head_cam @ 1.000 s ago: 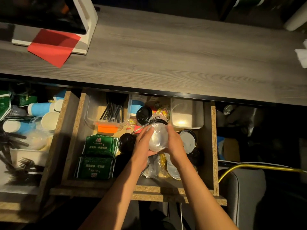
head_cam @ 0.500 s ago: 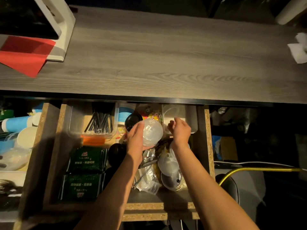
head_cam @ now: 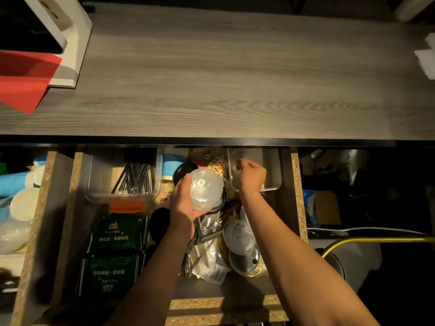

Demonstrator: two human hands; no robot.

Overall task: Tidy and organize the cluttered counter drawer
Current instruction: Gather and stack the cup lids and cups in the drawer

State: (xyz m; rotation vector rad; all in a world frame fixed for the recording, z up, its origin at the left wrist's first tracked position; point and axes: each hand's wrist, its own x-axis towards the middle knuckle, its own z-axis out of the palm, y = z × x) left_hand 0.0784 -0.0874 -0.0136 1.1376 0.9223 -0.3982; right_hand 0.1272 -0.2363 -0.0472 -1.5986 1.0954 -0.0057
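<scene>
The open wooden drawer (head_cam: 298,196) sits under the counter edge. My left hand (head_cam: 182,203) grips a stack of clear dome lids (head_cam: 206,189) above the drawer's middle. My right hand (head_cam: 250,176) is at the back right, fingers curled at the left rim of a clear rectangular bin (head_cam: 270,170). What lies under its fingers is hidden. More clear lids (head_cam: 240,236) and metal utensils (head_cam: 204,236) are piled below my hands. Black lids (head_cam: 182,169) lie behind the stack.
A clear bin of black straws (head_cam: 134,175) stands at the drawer's back left, with green packets (head_cam: 115,234) in front of it. A second drawer on the left holds paper cups (head_cam: 23,203). The grey counter (head_cam: 223,78) carries a red sheet (head_cam: 21,83). A yellow hose (head_cam: 376,240) runs at the right.
My right hand let go of the lid stack and moved back and right to the clear bin. My left hand now holds the stack alone. The view shifted right.
</scene>
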